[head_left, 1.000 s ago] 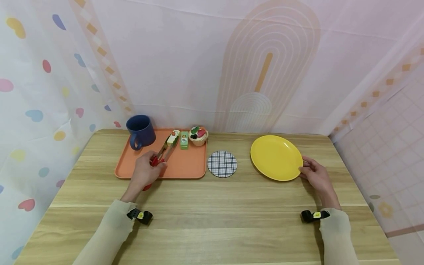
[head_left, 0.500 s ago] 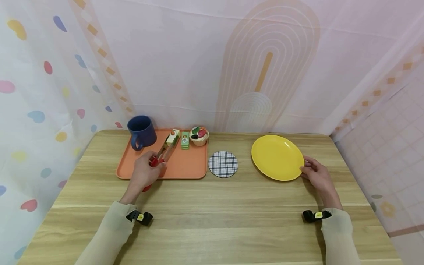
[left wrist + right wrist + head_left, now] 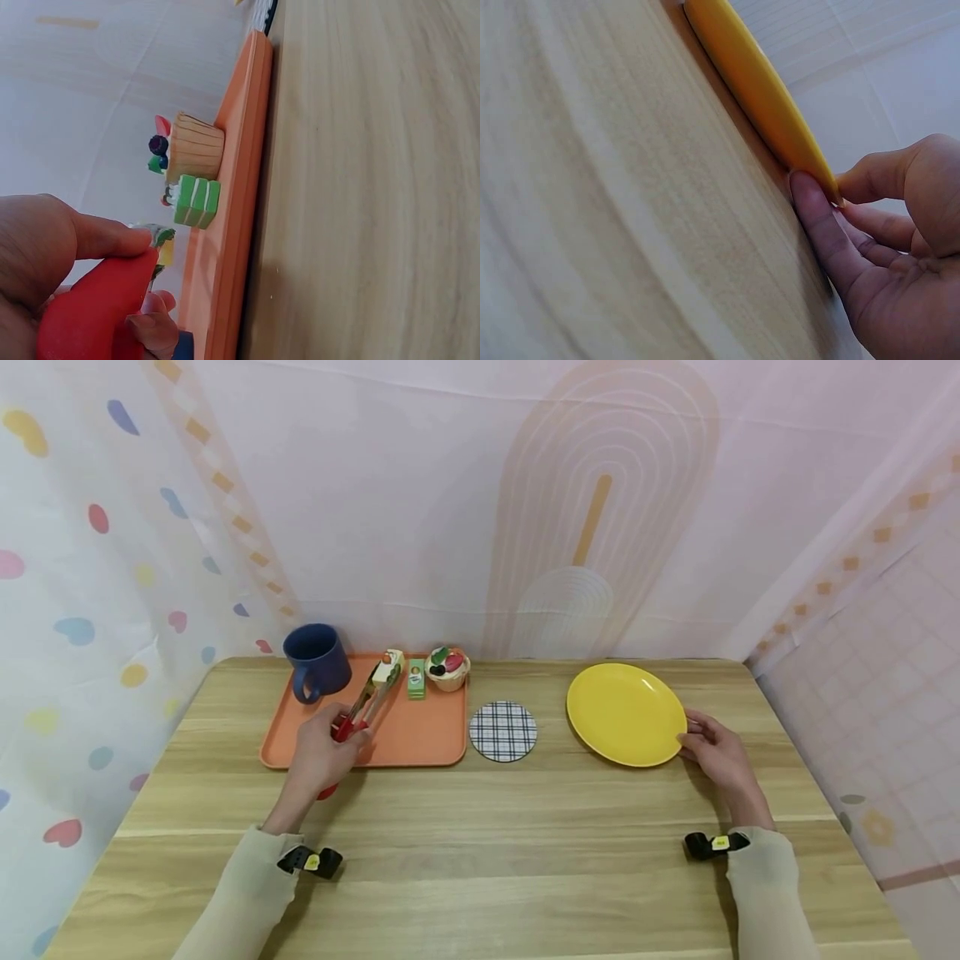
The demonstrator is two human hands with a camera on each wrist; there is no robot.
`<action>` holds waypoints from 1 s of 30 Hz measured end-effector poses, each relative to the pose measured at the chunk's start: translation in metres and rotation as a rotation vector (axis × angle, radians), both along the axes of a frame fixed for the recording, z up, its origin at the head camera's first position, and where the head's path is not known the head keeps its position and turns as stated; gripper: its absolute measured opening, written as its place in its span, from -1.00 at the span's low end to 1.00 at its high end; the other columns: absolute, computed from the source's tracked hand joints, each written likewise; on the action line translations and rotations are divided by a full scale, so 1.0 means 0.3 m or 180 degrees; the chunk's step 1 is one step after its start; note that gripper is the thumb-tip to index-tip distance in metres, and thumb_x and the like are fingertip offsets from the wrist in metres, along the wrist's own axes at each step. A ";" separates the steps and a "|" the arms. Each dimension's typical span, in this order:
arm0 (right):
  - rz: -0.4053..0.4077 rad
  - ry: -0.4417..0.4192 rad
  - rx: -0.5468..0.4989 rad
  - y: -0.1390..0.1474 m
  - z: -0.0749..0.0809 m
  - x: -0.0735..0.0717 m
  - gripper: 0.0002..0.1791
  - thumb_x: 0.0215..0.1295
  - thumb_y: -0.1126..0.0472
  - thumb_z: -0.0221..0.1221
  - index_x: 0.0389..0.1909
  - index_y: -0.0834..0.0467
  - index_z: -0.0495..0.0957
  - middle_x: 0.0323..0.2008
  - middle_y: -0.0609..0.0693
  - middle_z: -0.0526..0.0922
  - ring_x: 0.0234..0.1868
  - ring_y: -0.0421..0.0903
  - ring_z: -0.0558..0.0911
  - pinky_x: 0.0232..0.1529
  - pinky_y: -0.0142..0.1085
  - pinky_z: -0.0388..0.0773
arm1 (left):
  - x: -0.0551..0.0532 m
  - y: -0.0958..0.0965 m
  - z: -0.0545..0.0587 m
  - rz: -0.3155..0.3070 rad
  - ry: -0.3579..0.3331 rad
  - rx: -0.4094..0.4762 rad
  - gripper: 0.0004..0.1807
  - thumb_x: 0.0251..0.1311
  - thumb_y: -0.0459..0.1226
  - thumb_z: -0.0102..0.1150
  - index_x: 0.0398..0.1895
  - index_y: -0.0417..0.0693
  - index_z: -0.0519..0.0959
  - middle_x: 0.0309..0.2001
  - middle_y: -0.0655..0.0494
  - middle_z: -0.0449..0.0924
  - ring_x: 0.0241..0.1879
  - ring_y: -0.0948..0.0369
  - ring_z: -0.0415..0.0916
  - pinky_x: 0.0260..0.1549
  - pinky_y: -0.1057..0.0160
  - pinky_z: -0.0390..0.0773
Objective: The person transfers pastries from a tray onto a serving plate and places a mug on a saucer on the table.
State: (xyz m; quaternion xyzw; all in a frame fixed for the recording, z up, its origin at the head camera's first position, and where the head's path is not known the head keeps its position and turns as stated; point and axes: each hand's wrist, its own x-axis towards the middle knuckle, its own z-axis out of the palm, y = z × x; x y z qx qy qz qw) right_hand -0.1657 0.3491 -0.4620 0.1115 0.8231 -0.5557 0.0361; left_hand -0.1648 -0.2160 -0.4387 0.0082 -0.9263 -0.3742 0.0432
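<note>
My left hand [image 3: 321,753] grips a pair of red-handled tongs [image 3: 97,307] over the left part of an orange tray [image 3: 420,735]. Between the tong tips is a small white and yellow cake slice [image 3: 386,668] with an orange topping. In the left wrist view my fingers mostly hide it. Just right of it on the tray sits a green layered cake slice [image 3: 416,682], beside a cupcake [image 3: 447,670] topped with fruit. On the right, my right hand [image 3: 718,762] pinches the rim of a yellow plate [image 3: 626,714], thumb on one side and fingers on the other.
A dark blue mug [image 3: 318,660] stands at the tray's back left corner. Between tray and plate lies a round checked coaster [image 3: 503,732]. A patterned cloth [image 3: 420,527] hangs right behind the wooden table [image 3: 510,860].
My left hand has drawn back slightly with the tongs, and the cake slice in their tips sits a little higher and more tilted. The right hand and plate look unchanged.
</note>
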 end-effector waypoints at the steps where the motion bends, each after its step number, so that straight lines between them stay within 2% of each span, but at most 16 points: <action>1: 0.0005 0.0003 -0.0005 0.000 -0.002 0.000 -0.35 0.56 0.22 0.07 0.57 0.26 0.14 0.12 -0.04 0.46 -0.13 -0.52 0.56 -0.08 -0.51 0.63 | 0.003 0.001 0.002 -0.0005 0.0017 0.0001 -0.69 0.35 -0.22 0.27 0.01 -0.24 0.53 -0.17 -0.24 0.58 -0.34 0.01 0.51 -0.52 0.22 0.47; 16: 0.0023 0.0022 0.0012 -0.004 0.005 0.007 -0.36 0.56 0.22 0.06 0.57 0.26 0.16 0.11 -0.04 0.46 -0.14 -0.54 0.56 -0.09 -0.53 0.62 | 0.030 0.015 0.028 -0.0016 0.0206 0.0037 -0.74 0.32 -0.25 0.31 -0.05 -0.21 0.55 -0.22 -0.19 0.58 -0.41 0.04 0.45 -0.54 0.20 0.42; 24: -0.0008 0.0010 -0.0007 -0.003 0.005 0.007 -0.36 0.55 0.26 0.06 0.56 0.27 0.15 0.05 -0.14 0.47 -0.15 -0.55 0.57 -0.10 -0.52 0.63 | 0.039 0.026 0.052 -0.0039 0.0155 0.0026 -0.71 0.34 -0.25 0.29 0.01 -0.23 0.55 -0.17 -0.21 0.59 -0.39 0.02 0.49 -0.48 0.19 0.44; 30: 0.0000 0.0019 -0.0001 -0.006 0.005 0.002 -0.36 0.55 0.26 0.06 0.56 0.28 0.16 0.07 -0.09 0.48 -0.15 -0.55 0.57 -0.10 -0.52 0.63 | 0.046 0.039 0.066 -0.0053 0.0178 0.0043 -0.69 0.34 -0.24 0.30 0.04 -0.23 0.56 -0.16 -0.21 0.59 -0.37 0.02 0.52 -0.46 0.19 0.47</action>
